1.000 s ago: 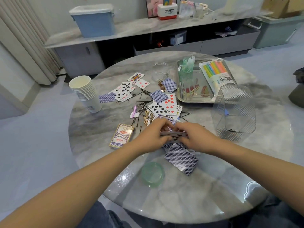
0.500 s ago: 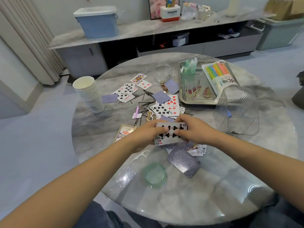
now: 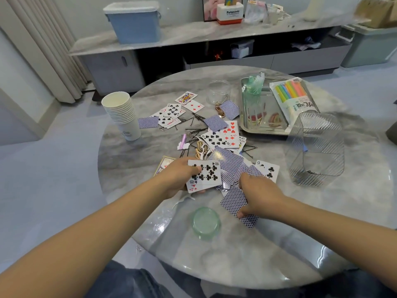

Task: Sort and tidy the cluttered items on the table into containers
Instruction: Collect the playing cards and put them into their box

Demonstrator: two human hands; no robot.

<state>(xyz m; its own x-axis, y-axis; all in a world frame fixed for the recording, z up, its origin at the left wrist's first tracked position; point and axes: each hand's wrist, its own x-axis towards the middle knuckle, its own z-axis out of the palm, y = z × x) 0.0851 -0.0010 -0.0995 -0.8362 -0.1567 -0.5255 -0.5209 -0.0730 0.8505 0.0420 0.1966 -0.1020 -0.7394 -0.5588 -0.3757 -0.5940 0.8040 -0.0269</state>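
My left hand (image 3: 178, 179) holds a small stack of playing cards (image 3: 205, 176), ten of clubs face up on top. My right hand (image 3: 258, 194) lies palm down on face-down blue-backed cards (image 3: 235, 204), its fingers pressing on them. More cards (image 3: 223, 137) lie scattered face up and face down across the middle of the round marble table (image 3: 247, 254), mixed with black hairpins (image 3: 193, 130) and hair ties. The card box (image 3: 163, 165) sits half hidden behind my left hand.
A clear ribbed container (image 3: 315, 149) stands to the right. A metal tray (image 3: 247, 129) at the back right holds a glass, small items and a pack of coloured straws (image 3: 292, 97). A stack of paper cups (image 3: 121, 115) stands left, a green lid (image 3: 206, 222) near me.
Both hands were squaring the stack together. Now my left hand alone holds it, and my right hand has dropped onto the face-down cards on the table.
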